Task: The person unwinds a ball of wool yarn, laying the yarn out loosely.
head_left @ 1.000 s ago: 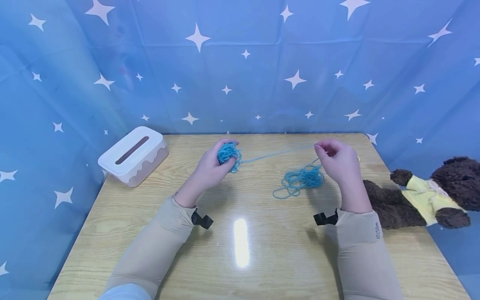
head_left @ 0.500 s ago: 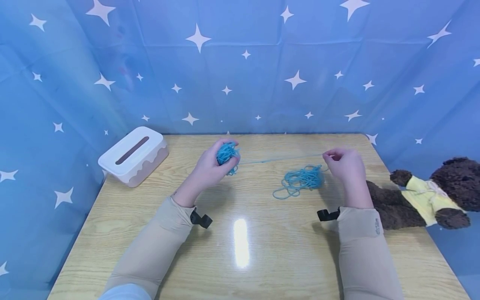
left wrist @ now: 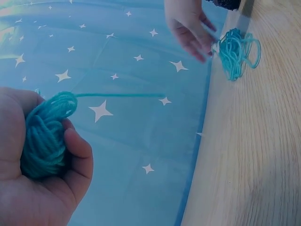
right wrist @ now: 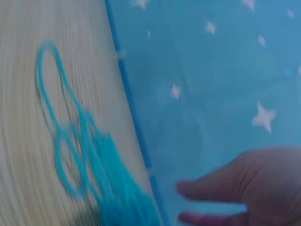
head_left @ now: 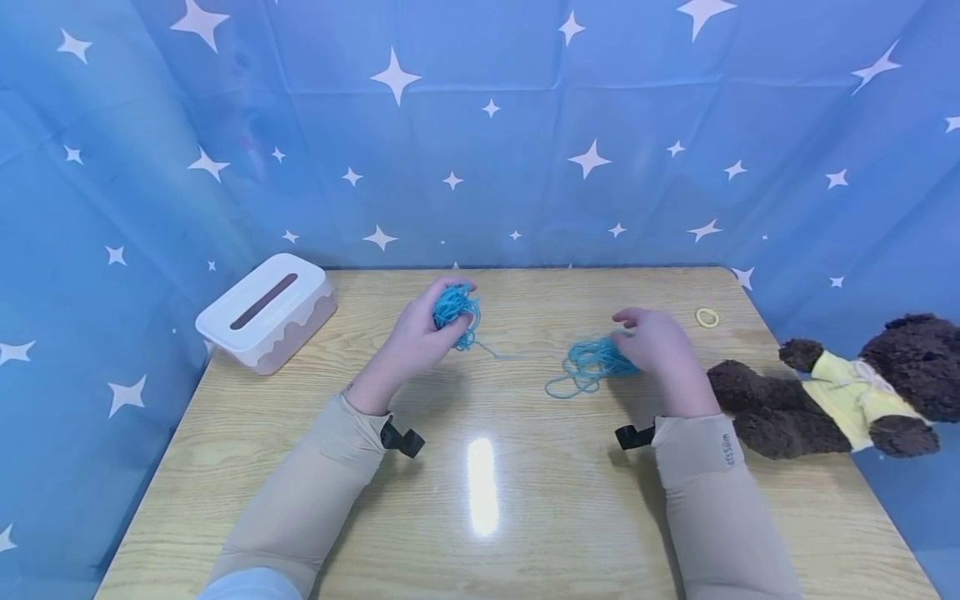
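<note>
My left hand [head_left: 422, 335] grips a ball of blue yarn [left wrist: 44, 141], fingers and thumb curled round it. From the ball a single strand [left wrist: 122, 95] runs off to the right. A loose, tangled heap of the same yarn [head_left: 592, 365] lies on the table, with a long loop sticking out to the left. Just above the heap's right side is my right hand [head_left: 654, 348], thumb and fingers apart with nothing between them in the right wrist view. Whether its fingertips touch the yarn cannot be told.
At the back left of the wooden table [head_left: 360, 525] stands a white-lidded box [head_left: 266, 310] with a slot. A yellow ring [head_left: 707, 317] lies at the back right. A brown plush toy [head_left: 832, 392] in yellow clothes overhangs the right edge. Behind hangs a star-patterned blue curtain [head_left: 517, 125].
The right hand has let go of the strand and moved left and down to the heap. The strand between the hands has slackened and dropped. The yellow ring is now uncovered.
</note>
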Demonstrator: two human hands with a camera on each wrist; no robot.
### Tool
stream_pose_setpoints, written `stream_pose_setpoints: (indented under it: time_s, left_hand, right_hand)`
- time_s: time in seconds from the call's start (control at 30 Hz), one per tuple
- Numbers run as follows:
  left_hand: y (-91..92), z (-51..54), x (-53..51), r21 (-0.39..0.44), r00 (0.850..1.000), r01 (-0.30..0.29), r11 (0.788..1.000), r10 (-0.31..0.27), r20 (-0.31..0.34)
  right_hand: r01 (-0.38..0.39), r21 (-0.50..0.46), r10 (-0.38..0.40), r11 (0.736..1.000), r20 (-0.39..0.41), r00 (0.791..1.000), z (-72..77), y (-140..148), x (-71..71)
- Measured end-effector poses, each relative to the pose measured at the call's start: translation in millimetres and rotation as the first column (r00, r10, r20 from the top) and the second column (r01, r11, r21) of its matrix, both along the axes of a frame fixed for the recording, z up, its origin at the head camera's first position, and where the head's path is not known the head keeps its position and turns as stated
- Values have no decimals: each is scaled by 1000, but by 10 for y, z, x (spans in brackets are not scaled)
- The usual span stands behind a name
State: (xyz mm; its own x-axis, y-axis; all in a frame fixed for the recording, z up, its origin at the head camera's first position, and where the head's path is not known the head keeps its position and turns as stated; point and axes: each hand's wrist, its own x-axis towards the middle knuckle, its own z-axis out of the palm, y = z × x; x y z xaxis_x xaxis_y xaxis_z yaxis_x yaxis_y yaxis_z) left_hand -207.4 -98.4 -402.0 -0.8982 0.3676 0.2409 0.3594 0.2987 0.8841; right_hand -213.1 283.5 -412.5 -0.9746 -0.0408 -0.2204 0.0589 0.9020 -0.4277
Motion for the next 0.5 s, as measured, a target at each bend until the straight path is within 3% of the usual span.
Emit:
stream_pose_setpoints:
  time_s: [0.13, 0.33, 0.43, 0.5]
  left_hand:
    - [15, 1, 15, -2, 1000, 8, 1000, -8, -5]
    - [31, 7, 30, -2, 1000, 16, 1000, -16, -13]
    - [39, 0, 28, -15, 999, 20, 1000, -21, -25]
    - [43, -5, 25, -24, 999, 26, 999, -27, -36]
  right_hand:
    - [-137, -139, 121, 981, -119, 986, 14, -426, 94]
    - [-353, -374, 278, 858, -242, 930, -59, -1112, 336]
    - [-387, -425, 287, 818, -281, 916, -117, -1322, 432]
    - [-380, -448, 267, 809, -295, 917, -155, -1399, 477]
